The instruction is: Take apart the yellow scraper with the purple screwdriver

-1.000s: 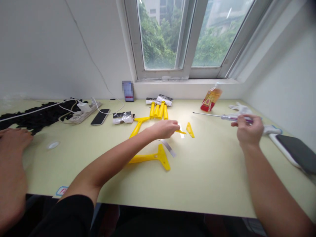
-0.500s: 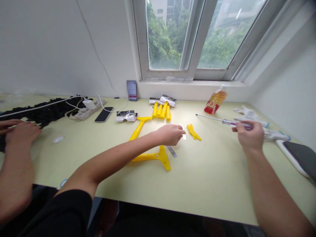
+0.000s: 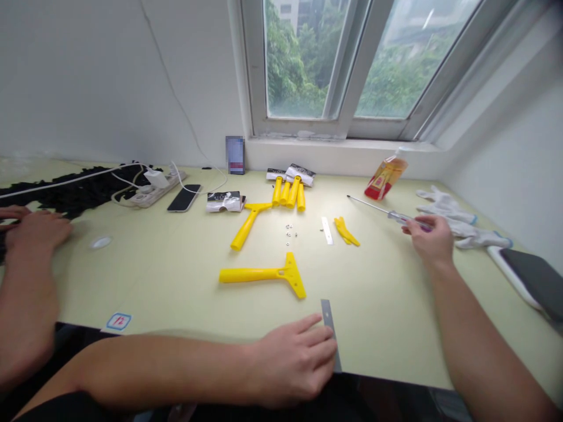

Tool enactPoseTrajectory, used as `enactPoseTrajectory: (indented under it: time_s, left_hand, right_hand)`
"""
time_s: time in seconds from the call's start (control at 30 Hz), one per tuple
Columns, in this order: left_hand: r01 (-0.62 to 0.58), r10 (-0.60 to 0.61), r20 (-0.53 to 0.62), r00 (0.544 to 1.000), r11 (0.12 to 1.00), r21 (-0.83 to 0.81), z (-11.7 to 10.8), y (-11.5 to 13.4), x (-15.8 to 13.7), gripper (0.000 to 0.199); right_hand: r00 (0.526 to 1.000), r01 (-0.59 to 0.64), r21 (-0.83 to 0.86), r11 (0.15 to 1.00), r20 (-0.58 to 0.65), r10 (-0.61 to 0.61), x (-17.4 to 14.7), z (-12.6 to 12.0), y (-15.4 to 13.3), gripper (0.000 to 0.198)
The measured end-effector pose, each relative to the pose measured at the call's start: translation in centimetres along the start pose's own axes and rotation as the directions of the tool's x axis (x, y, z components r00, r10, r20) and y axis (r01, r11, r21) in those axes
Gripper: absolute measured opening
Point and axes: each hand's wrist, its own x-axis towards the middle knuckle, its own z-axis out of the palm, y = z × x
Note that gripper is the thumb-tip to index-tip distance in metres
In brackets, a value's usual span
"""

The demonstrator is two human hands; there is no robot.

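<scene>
The left hand (image 3: 294, 360) is pinching a thin metal blade (image 3: 329, 328) at the counter (image 3: 176, 275) edge. It looks stiff and sharp, so holding its flat sides seems safest. The right hand (image 3: 426, 237) is gripping a screwdriver (image 3: 387, 214).

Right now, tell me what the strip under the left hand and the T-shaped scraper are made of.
The strip under the left hand looks like thin metal: flat, grey, dull sheen. The scraper looks like moulded plastic: uniform bright yellow, smooth, slightly glossy.
</scene>
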Motion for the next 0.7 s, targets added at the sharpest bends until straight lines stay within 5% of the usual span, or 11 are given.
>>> enactPoseTrajectory:
  time_s: [0.17,0.3,0.43,0.57,0.7]
  left_hand:
    - [-0.078,0.078,-0.117,0.99,0.997,-0.002,0.7,1.1,-1.2,0.017]
    - [-0.11,0.097,-0.142,0.985,0.991,-0.083,-0.4,-0.4,-0.2,0.012]
    - [0.091,-0.139,-0.187,0.973,0.966,-0.244,-1.7,-6.3,4.0,0.013]
    - [0.45,-0.603,-0.137,0.786,0.71,-0.542,-0.8,-14.9,9.7,0.008]
    - [0.563,-0.68,-0.108,0.726,0.677,-0.474,1.4,-20.2,12.3,0.008]
  right_hand:
    - [1.0,0.005,0.012,1.0,-0.007,-0.005,-0.2,0.1,-0.2,0.036]
    - [1.0,0.007,0.019,1.0,-0.025,-0.006,-0.1,0.0,-0.4,0.037]
    - [0.999,0.02,0.012,1.0,-0.039,-0.019,0.1,0.1,-0.2,0.036]
    - [0.999,0.04,0.005,0.999,-0.037,-0.04,0.1,0.1,-0.1,0.036]
    - [0.997,0.059,0.007,0.998,-0.042,-0.058,0.0,0.1,-0.3,0.033]
